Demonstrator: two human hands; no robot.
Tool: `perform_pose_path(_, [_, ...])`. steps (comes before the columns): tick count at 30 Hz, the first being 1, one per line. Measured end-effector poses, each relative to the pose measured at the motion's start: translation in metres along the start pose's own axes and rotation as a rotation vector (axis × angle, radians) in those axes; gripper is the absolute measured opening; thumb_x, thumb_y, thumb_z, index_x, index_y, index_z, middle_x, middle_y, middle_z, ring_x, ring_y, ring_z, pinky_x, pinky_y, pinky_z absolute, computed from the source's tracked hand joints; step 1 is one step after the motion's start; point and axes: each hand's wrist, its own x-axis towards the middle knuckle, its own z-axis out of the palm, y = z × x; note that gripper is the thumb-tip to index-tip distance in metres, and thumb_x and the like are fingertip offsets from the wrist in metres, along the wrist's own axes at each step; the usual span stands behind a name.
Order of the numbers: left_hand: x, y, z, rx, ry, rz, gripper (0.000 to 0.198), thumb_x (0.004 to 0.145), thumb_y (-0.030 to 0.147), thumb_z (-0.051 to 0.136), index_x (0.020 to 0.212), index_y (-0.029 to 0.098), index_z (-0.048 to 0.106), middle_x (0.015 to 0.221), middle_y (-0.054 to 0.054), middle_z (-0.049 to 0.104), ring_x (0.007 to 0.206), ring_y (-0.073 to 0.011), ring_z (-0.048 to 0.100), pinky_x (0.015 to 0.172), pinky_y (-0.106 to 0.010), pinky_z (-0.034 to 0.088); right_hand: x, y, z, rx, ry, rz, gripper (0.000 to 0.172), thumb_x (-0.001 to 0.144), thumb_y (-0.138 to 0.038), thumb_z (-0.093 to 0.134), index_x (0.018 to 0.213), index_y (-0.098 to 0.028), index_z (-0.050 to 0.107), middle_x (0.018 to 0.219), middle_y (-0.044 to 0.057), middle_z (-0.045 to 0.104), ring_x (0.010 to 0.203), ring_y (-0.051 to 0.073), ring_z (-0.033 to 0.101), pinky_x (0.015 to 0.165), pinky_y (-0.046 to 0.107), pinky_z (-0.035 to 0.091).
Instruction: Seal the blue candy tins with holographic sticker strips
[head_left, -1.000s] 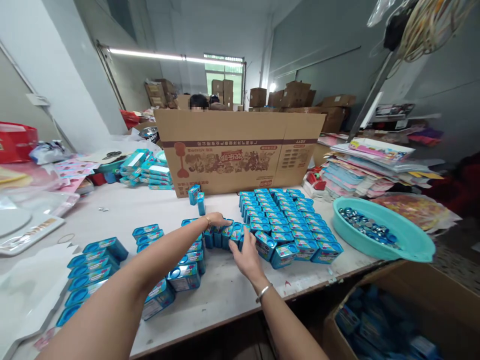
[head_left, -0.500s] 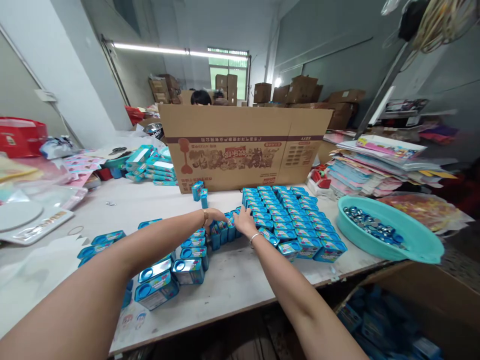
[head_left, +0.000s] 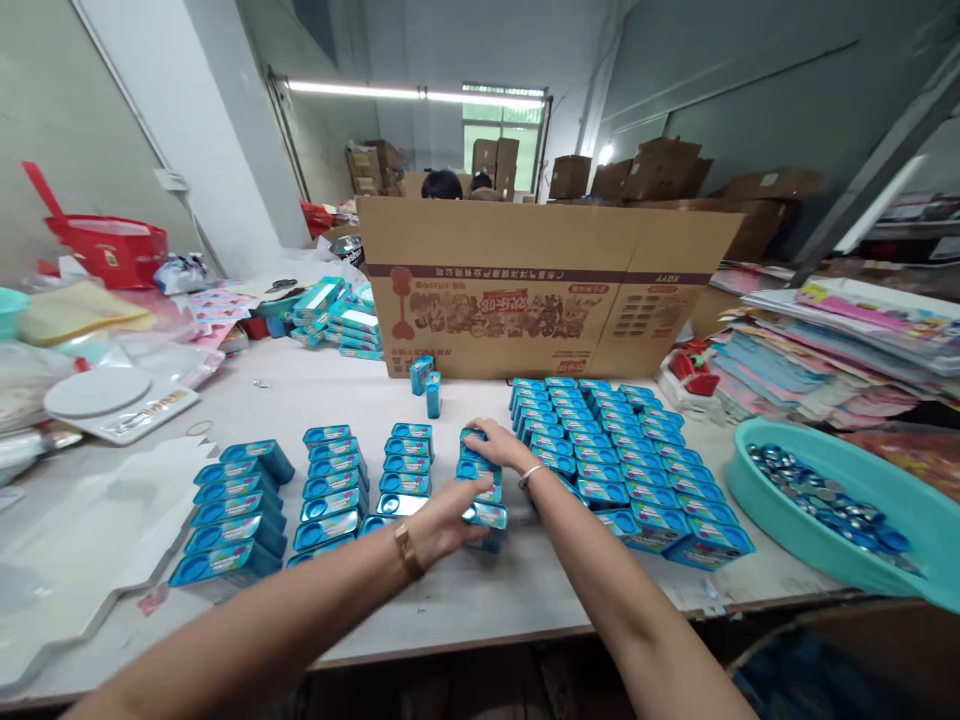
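Blue tins point(head_left: 491, 516) stand in a short column on the bench point(head_left: 465, 615) in the head view, our left hand point(head_left: 448, 517) gripping the near end, our right hand point(head_left: 496, 443) curled over the far end, its hold unclear. Most tins look lined up already; two near the carton point(head_left: 495, 240) stand apart.

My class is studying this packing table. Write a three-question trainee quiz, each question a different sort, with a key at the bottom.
1. Multiple choice: which end of the short row of blue boxes does the right hand touch?
a) the near end
b) the far end
c) neither

2. True or false: the turquoise basin stands to the right of the rows and holds loose shiny pieces.

3. Fill in the gap: the large printed panel standing upright behind the boxes is made of ____.

Key:
1. b
2. True
3. cardboard
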Motion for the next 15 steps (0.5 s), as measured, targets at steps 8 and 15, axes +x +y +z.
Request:
perform_pose_path(8, [-0.054, -0.074, 0.036, -0.663, 0.020, 0.006, 0.108, 0.077, 0.054, 0.071, 0.157, 0.035, 0.001, 0.163, -0.008, 0.032, 0.149, -0.0264, 0.032, 0.114, -0.042, 0.039, -0.001, -0.004, -0.013, -0.058, -0.230, -0.137, 0.035, 0.083, -0.031, 0.072, 0.117, -0.020, 0.068, 0.116, 0.007, 0.073, 0.103, 0.023, 0.067, 0.088, 0.030, 0.050])
perform_pose_path(15, [-0.029, -0.098, 0.041, -0.240, 0.378, 0.339, 0.132, 0.065, 0.042, 0.080, 0.159, 0.017, -0.010, 0.169, -0.012, 0.000, 0.155, -0.0313, 0.000, 0.126, -0.039, 0.010, 0.017, -0.010, -0.024, -0.139, -0.170, -0.058, 0.047, 0.092, -0.028, 0.058, 0.139, -0.025, 0.056, 0.139, 0.006, 0.062, 0.123, 0.023, 0.061, 0.103, 0.032, 0.045])
